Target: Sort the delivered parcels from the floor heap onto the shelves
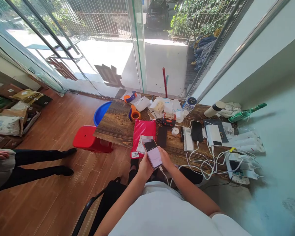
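Both hands meet around a smartphone [154, 156] with a lit, mostly pale screen, held over the near edge of the wooden table. My left hand [145, 168] is closed on its left side and lower part. On the right edge my right hand [165, 158] grips it too, fingers partly hidden behind. A white cable [165, 175] runs from its bottom end. Just beyond lies a bright pink parcel bag [144, 129] with a white label [142, 144], partly covered by the phone. Right of the bag is a dark flat object [161, 136], perhaps another phone.
Tape dispensers [135, 113], papers [166, 104] and an orange-black device [168, 119] crowd the wooden table [115, 126]. Chargers, a power bank [213, 135] and tangled white cables [206, 165] lie right. A red stool [88, 137] stands left; a person [34, 164] stands farther left.
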Tool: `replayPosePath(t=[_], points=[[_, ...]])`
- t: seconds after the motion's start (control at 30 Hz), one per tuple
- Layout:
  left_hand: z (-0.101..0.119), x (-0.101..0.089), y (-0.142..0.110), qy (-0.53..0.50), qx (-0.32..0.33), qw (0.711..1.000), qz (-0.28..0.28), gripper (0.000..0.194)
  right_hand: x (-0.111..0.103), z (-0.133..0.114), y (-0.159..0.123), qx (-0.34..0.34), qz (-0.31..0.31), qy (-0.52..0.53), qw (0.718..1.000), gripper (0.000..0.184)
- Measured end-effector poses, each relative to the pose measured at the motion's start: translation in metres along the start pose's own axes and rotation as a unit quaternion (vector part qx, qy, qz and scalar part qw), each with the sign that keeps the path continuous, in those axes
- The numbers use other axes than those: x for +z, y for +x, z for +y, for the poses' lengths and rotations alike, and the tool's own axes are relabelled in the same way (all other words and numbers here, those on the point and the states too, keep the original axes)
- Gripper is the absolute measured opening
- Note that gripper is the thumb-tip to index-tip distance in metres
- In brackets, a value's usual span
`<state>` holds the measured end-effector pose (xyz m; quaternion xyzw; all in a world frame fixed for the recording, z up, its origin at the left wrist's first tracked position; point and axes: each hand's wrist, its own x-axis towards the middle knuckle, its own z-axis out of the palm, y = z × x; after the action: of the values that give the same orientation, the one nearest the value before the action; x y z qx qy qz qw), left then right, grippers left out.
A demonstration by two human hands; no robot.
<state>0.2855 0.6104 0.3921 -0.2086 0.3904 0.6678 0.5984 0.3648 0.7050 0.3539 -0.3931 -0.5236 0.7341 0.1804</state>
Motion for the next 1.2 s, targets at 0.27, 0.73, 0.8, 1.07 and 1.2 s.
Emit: replayPosePath(t=[0.27,0.73,0.8,1.07,1.2], points=[[0.012,-0.015,-0.004,-0.016,0.024,1.000,0.010,0.046,0.019,0.007,0.011,0.031,-0.023,-0.008,0.999,0.063],[0.019,-0.024,-0.007,-0.021,0.013,1.000,-0.003,0.048,0.027,0.012,0.011,0.032,-0.027,0.000,0.999,0.062],[0.019,-0.024,-0.008,-0.019,0.013,1.000,-0.009,0.048,0.028,0.012,0.011,0.038,-0.026,0.002,0.999,0.061],[0.020,-0.027,-0.009,-0.017,0.016,1.000,-0.007,0.048,0.031,0.004,0.006,0.043,-0.028,-0.006,0.999,0.061],[0.021,-0.026,-0.010,-0.020,0.014,1.000,-0.006,0.047,0.032,-0.004,0.003,0.050,-0.026,-0.015,0.998,0.062]])
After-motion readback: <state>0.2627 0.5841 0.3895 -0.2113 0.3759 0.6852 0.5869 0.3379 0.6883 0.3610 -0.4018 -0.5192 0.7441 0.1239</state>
